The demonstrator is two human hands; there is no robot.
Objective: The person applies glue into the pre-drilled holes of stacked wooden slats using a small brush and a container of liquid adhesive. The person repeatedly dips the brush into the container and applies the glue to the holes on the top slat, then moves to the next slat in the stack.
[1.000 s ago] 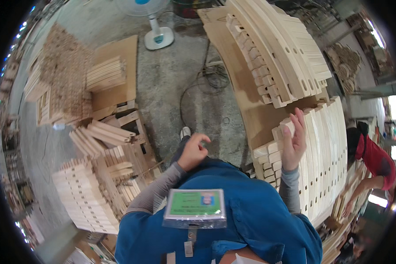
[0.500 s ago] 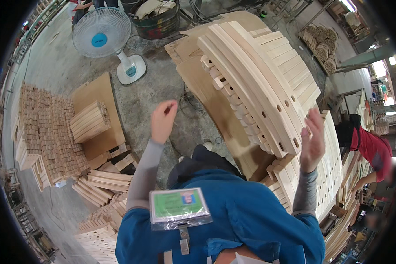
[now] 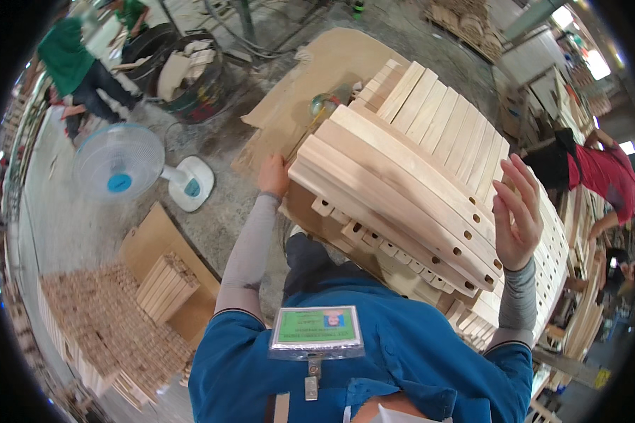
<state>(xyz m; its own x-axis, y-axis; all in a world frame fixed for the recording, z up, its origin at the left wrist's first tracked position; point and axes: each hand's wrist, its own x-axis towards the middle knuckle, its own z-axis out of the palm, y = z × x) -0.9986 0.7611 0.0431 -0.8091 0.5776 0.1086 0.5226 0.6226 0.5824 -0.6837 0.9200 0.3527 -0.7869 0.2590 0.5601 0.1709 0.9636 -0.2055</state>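
Observation:
A row of long curved wooden boards [image 3: 395, 180] with oval slots at the right end lies on a stack of wooden parts before me. My left hand [image 3: 274, 175] is at the near left end of the boards, its fingers curled against the outermost one and partly hidden. Above the slotted right end is my right hand [image 3: 519, 211], fingers stretched and spread, nothing in it. Straight pale slats [image 3: 437, 116] lie side by side behind the curved boards. Below them, rounded ends of shorter slotted pieces [image 3: 374, 241] stick out toward me.
Cardboard [image 3: 271, 134] lies under the stack. A standing fan [image 3: 123, 169] and a dark tub of wood scraps [image 3: 197, 84] are at the left, beyond stacked wooden blocks [image 3: 113, 317]. A person in red [image 3: 600, 173] works at the right; people in green [image 3: 70, 60] are far left.
My left hand has moved from open air to the left end of the curved boards. My right hand stays near their right end, fingers now more spread. The view has shifted.

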